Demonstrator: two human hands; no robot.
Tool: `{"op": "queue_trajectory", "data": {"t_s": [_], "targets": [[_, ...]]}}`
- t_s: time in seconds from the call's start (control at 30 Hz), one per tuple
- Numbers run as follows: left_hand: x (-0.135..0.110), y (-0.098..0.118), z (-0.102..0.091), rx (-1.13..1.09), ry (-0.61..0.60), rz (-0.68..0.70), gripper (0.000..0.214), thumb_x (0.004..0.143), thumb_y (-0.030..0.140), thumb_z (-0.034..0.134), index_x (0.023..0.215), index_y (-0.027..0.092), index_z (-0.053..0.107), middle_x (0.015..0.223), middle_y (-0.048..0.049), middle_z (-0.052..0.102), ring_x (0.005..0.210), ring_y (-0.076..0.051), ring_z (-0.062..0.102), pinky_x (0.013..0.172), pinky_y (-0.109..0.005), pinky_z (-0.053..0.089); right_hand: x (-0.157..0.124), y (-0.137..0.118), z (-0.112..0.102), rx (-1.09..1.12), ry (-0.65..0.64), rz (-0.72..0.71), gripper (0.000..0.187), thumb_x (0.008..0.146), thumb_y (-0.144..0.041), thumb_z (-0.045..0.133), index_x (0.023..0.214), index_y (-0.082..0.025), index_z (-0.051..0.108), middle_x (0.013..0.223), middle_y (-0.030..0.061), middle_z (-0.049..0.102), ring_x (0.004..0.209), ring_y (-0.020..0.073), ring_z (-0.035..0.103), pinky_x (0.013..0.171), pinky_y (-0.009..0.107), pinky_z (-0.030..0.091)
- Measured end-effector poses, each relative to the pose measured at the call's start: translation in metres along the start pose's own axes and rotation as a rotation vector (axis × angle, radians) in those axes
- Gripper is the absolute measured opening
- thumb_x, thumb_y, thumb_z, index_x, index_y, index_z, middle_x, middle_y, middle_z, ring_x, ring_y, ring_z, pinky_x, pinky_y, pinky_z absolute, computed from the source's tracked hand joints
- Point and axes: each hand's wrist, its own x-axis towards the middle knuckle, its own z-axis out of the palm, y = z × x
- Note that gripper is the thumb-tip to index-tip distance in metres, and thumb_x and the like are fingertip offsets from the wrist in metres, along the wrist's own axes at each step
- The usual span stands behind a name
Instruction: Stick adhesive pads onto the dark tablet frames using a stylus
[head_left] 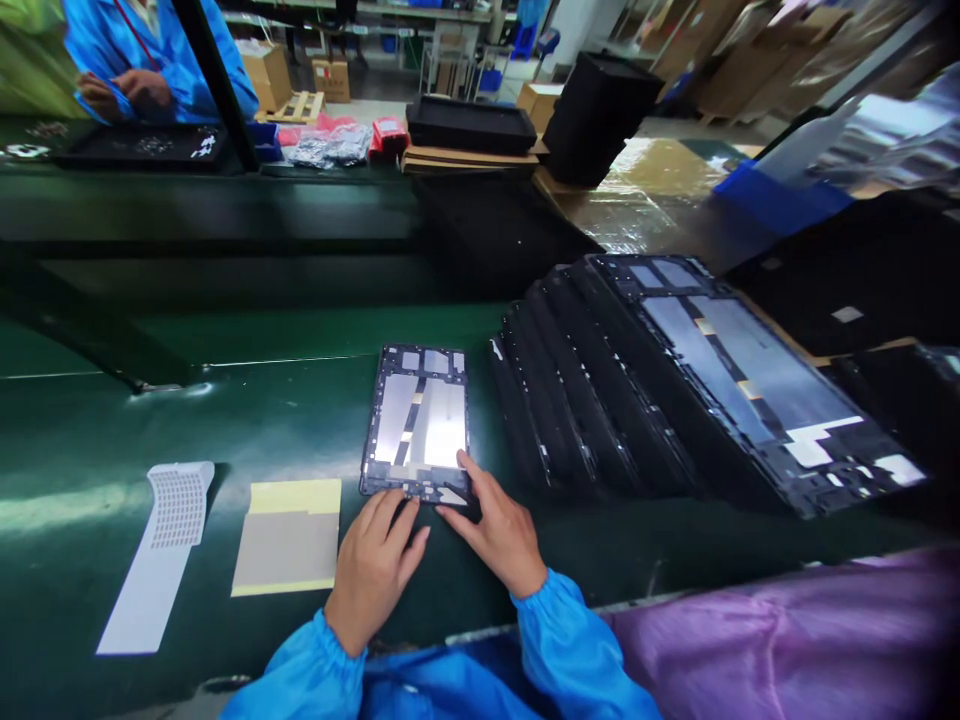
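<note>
A tablet back frame with shiny metal panels lies flat on the green conveyor belt. My left hand rests on the belt with its fingertips at the frame's near edge. My right hand touches the frame's near right corner, fingers spread. Neither hand grips anything. Both arms wear blue sleeves.
Several more frames lean in an overlapping row to the right. A beige sheet with yellow edges and a white perforated strip lie to the left. A person in blue works across the belt. Black trays sit at the back.
</note>
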Motion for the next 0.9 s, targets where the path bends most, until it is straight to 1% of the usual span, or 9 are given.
{"op": "queue_trajectory", "data": {"t_s": [0.2, 0.33, 0.4, 0.47, 0.53, 0.67, 0.73, 0.8, 0.9], "targets": [[0.004, -0.007, -0.006, 0.029, -0.081, 0.068, 0.021, 0.094, 0.024, 0.062, 0.113, 0.017, 0.067, 0.113, -0.0127, 0.069, 0.103, -0.027, 0.068, 0.086, -0.039, 0.060, -0.002, 0.001, -0.001, 0.007, 0.003, -0.011, 0.072, 0.089, -0.032, 0.069, 0.153, -0.025, 0.037, 0.125, 0.0102, 0.071, 0.097, 0.0263, 0.076, 0.072, 0.034, 0.064], [-0.009, -0.013, -0.015, -0.016, 0.131, 0.044, 0.021, 0.090, 0.018, 0.066, 0.111, 0.019, 0.067, 0.113, -0.0117, 0.068, 0.104, -0.026, 0.066, 0.087, -0.039, 0.059, -0.002, -0.002, 0.005, 0.011, 0.018, -0.023, 0.076, 0.089, -0.031, 0.068, 0.155, -0.026, 0.032, 0.129, 0.0110, 0.070, 0.101, 0.0272, 0.076, 0.075, 0.034, 0.065], [-0.016, -0.016, -0.018, -0.055, 0.252, 0.007, 0.023, 0.089, 0.013, 0.066, 0.110, 0.019, 0.067, 0.110, -0.0106, 0.067, 0.102, -0.023, 0.066, 0.089, -0.038, 0.058, 0.013, -0.013, 0.015, -0.007, 0.009, -0.030, 0.077, 0.089, -0.033, 0.068, 0.156, -0.024, 0.031, 0.129, 0.0129, 0.070, 0.099, 0.0285, 0.076, 0.074, 0.035, 0.064], [-0.019, -0.019, -0.018, -0.085, 0.321, -0.001, 0.021, 0.089, 0.010, 0.064, 0.108, 0.019, 0.067, 0.106, -0.0090, 0.067, 0.100, -0.021, 0.066, 0.089, -0.036, 0.057, 0.046, -0.033, 0.027, -0.040, -0.029, -0.019, 0.074, 0.090, -0.037, 0.067, 0.154, -0.020, 0.034, 0.123, 0.0155, 0.072, 0.095, 0.0293, 0.076, 0.074, 0.036, 0.063], [-0.017, -0.020, -0.016, -0.095, 0.348, 0.023, 0.019, 0.090, 0.009, 0.062, 0.105, 0.019, 0.067, 0.103, -0.0076, 0.068, 0.097, -0.019, 0.067, 0.088, -0.033, 0.057, 0.097, -0.063, 0.040, -0.075, -0.086, 0.024, 0.069, 0.093, -0.040, 0.065, 0.152, -0.016, 0.038, 0.117, 0.0172, 0.073, 0.094, 0.0294, 0.076, 0.076, 0.036, 0.062], [-0.007, -0.025, -0.013, -0.063, 0.353, 0.056, 0.016, 0.094, 0.012, 0.056, 0.101, 0.020, 0.068, 0.098, -0.0064, 0.069, 0.093, -0.017, 0.068, 0.085, -0.030, 0.057, 0.205, -0.138, 0.056, -0.002, -0.189, 0.090, 0.061, 0.096, -0.032, 0.060, 0.151, -0.015, 0.038, 0.130, 0.0198, 0.066, 0.105, 0.0289, 0.073, 0.085, 0.039, 0.059], [-0.006, -0.033, -0.013, -0.044, 0.364, 0.059, 0.016, 0.095, 0.014, 0.055, 0.101, 0.020, 0.069, 0.098, -0.0064, 0.070, 0.092, -0.017, 0.069, 0.084, -0.029, 0.057, 0.228, -0.165, 0.052, 0.054, -0.197, 0.024, 0.059, 0.092, -0.034, 0.068, 0.145, -0.019, 0.046, 0.132, 0.0141, 0.066, 0.110, 0.0258, 0.071, 0.090, 0.034, 0.058], [-0.009, -0.042, -0.012, -0.050, 0.368, 0.083, 0.017, 0.095, 0.014, 0.055, 0.102, 0.020, 0.069, 0.097, -0.0058, 0.071, 0.090, -0.017, 0.069, 0.083, -0.029, 0.057, 0.217, -0.173, 0.036, 0.162, -0.171, -0.142, 0.049, 0.091, -0.038, 0.069, 0.136, -0.023, 0.055, 0.125, 0.0068, 0.070, 0.112, 0.0211, 0.070, 0.093, 0.028, 0.057], [-0.015, -0.048, -0.002, -0.122, 0.375, 0.101, 0.016, 0.094, 0.014, 0.057, 0.101, 0.021, 0.069, 0.093, -0.0039, 0.072, 0.086, -0.016, 0.069, 0.080, -0.027, 0.056, 0.142, -0.149, -0.016, 0.279, 0.025, -0.389, 0.030, 0.098, -0.031, 0.058, 0.126, -0.023, 0.063, 0.117, 0.0042, 0.073, 0.104, 0.0176, 0.072, 0.088, 0.024, 0.058]]}}
